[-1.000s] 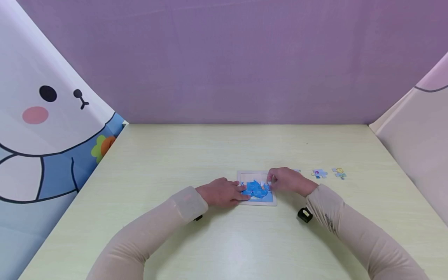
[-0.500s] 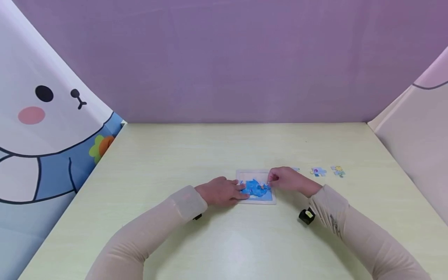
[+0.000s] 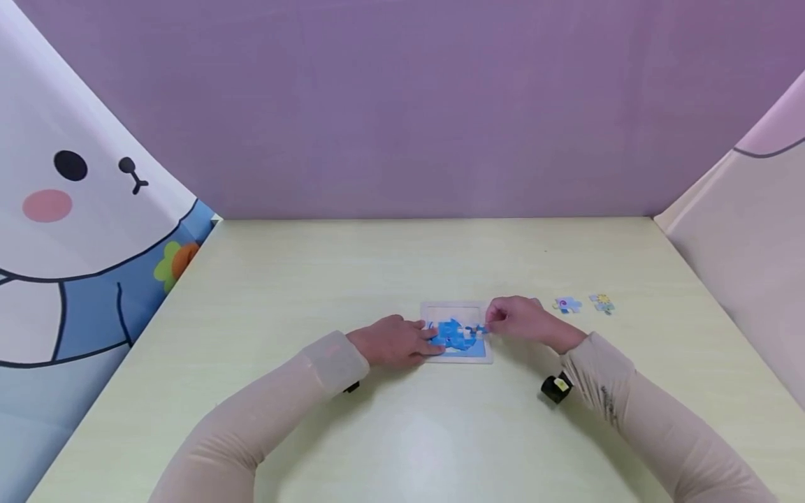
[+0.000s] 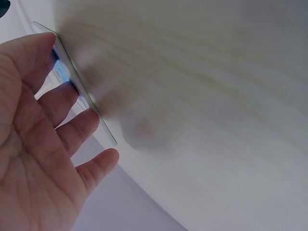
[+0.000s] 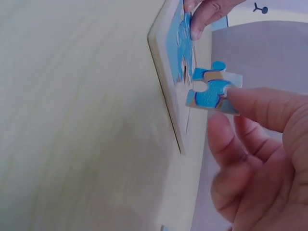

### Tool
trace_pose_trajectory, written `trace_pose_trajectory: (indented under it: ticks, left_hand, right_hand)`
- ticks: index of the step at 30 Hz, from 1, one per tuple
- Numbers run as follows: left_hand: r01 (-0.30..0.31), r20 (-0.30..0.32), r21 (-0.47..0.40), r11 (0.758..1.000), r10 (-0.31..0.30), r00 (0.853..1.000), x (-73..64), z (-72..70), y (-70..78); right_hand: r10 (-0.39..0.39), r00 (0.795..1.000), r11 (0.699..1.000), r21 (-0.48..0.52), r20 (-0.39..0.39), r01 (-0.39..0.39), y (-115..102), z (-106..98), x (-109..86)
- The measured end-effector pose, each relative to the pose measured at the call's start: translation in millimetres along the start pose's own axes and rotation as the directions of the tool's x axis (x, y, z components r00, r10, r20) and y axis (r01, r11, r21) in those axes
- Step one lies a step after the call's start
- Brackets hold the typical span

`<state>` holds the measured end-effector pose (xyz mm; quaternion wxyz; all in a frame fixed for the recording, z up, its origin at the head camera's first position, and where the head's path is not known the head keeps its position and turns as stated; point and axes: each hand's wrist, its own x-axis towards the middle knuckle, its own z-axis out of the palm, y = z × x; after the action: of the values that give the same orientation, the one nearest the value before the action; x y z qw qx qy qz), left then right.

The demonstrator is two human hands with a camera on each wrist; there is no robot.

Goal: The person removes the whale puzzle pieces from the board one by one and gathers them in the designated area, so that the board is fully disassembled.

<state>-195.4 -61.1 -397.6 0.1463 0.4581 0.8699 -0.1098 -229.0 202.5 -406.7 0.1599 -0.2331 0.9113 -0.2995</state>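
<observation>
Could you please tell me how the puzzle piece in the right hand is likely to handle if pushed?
The puzzle piece is probably stiff, since it juts out flat from the right hand without sagging. It looks thin, so it is likely light. Its flat faces make rolling unlikely, though its rounded knob might snag.

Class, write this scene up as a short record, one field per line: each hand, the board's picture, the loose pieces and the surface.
Left hand: rests on the left side of the puzzle board
Right hand: pinches a puzzle piece near the board's right side; contact with the board unclear
Picture: blue in the near part; far part pale
Loose pieces: swirl piece and yellow-patterned piece, right of the right hand; possibly another, mostly hidden behind it
Surface: pale table
</observation>
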Motion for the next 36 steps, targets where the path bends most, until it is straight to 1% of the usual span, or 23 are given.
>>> trace_pose_trajectory:
  ticks: [2, 4, 8, 11, 19, 23, 31, 36]
  left_hand:
    - [0.001, 0.002, 0.008, 1.000, -0.001, 1.000, -0.7, -0.2, 0.4]
    - [0.001, -0.002, 0.017, 1.000, -0.001, 1.000, -0.9, -0.2, 0.6]
    - [-0.006, -0.016, 0.025, 1.000, 0.007, 1.000, -2.5, -1.1, 0.9]
    - [-0.011, -0.019, 0.025, 1.000, 0.012, 1.000, -4.0, -2.5, 1.2]
    - [-0.009, -0.014, 0.018, 1.000, 0.009, 1.000, -5.6, -4.8, 2.8]
    - [-0.010, -0.015, 0.019, 1.000, 0.010, 1.000, -5.1, -4.7, 3.6]
    - [0.002, -0.007, 0.032, 0.999, -0.002, 1.000, -2.6, -3.1, 2.7]
    - [0.012, -0.001, 0.019, 1.000, -0.012, 1.000, -2.7, -3.8, 2.2]
  right_hand:
    - [0.006, 1.000, 0.999, -0.034, -0.019, -0.007, 0, -3, -1.8]
    - [0.007, 0.999, 1.000, -0.026, -0.037, -0.008, 0, -6, -3.9]
    - [0.019, 0.998, 0.999, 0.052, -0.063, -0.016, 2, -11, -7.6]
    - [0.030, 0.997, 0.993, 0.114, -0.069, -0.022, 5, -13, -10.7]
    - [0.074, 0.992, 0.981, 0.185, -0.102, -0.054, 16, -20, -21.2]
    - [0.085, 0.992, 0.972, 0.225, -0.089, -0.063, 23, -23, -25.4]
    - [0.097, 0.992, 0.965, 0.253, -0.082, -0.074, 33, -30, -33.4]
    - [0.118, 0.988, 0.965, 0.246, -0.095, -0.092, 39, -36, -38.2]
